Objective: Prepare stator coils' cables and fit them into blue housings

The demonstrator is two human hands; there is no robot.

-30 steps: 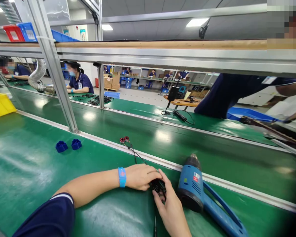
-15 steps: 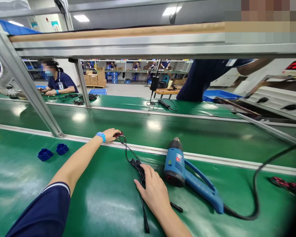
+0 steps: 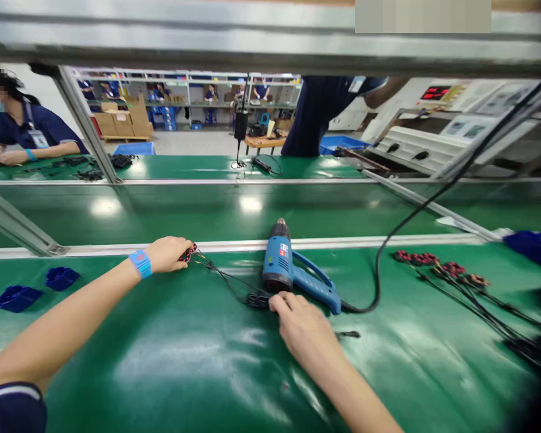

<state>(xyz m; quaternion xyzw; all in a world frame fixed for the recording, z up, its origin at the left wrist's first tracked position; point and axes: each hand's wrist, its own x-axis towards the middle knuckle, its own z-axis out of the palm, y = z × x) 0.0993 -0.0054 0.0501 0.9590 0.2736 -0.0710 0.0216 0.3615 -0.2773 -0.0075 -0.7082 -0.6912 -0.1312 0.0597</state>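
Note:
My left hand, with a blue band at the wrist, is closed on a small red and black coil part near the white rail. Thin black wires run from that part to a bundled black cable. My right hand has its fingers closed round the right end of this bundle. A cable end shows to the right of my right hand. Just beyond that hand lies a blue heat gun, its nozzle pointing away.
Two dark blue plastic pieces lie at the left. More red coil parts with black cables lie at the right. The heat gun's cord rises to the upper right. Metal posts and people stand beyond.
The view has turned right, showing more coil parts. My left hand has drawn the coil part back from the rail. My right hand has closed on the bundle and moved it nearer the heat gun.

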